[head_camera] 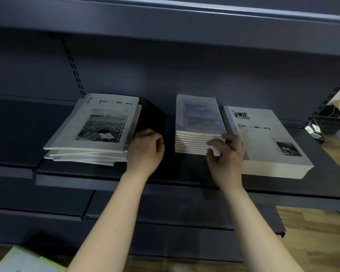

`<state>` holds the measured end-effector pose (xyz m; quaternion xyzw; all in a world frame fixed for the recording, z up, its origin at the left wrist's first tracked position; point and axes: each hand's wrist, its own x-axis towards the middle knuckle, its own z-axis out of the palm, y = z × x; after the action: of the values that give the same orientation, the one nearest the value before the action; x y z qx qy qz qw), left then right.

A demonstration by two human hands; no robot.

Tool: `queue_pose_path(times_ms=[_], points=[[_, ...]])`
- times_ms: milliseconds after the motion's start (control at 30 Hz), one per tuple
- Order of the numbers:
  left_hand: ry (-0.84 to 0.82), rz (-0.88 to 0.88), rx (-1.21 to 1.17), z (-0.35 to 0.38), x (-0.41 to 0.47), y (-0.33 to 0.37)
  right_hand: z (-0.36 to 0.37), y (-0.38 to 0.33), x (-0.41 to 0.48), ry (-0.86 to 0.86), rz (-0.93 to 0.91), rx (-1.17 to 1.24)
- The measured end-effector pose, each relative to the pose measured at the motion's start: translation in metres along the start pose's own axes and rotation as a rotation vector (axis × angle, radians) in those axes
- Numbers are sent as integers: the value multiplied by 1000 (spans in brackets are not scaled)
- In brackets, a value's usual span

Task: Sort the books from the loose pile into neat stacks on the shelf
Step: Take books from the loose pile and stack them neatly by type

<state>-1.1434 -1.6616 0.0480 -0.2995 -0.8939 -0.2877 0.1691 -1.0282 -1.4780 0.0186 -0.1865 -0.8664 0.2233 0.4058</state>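
Right hand [227,152] pinches the near right corner of the middle stack [198,118], thumb low and fingers on top, likely to square its edges. Left hand [145,149], fingers curled, sits against the right edge of the loose pile [94,130] on the shelf [185,173]; whether it grips a book I cannot tell.

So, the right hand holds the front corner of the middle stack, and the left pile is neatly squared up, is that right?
Not quite: in the head view the left pile is loose, its books fanned out of line. The right hand does hold the front corner of the middle stack.
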Motion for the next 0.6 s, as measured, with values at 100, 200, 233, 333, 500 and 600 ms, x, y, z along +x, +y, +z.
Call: queue_pose_path(times_ms=[100,200,233,333,500,600], points=[[50,-15,17,-18,6,-17,13,-2,-11,-76,-4,-9],[47,-77,83,-34,11,-43,27,-4,-18,-229,6,12],[45,-109,115,-41,11,-52,31,-7,-20,-258,13,7],[41,-245,171,-63,11,-78,39,-13,-26,-289,6,-48],[-39,-519,306,-98,13,-117,48,-22,-27,-297,12,-111],[-115,-661,356,-107,17,-128,51,-26,-28,-285,14,-118]])
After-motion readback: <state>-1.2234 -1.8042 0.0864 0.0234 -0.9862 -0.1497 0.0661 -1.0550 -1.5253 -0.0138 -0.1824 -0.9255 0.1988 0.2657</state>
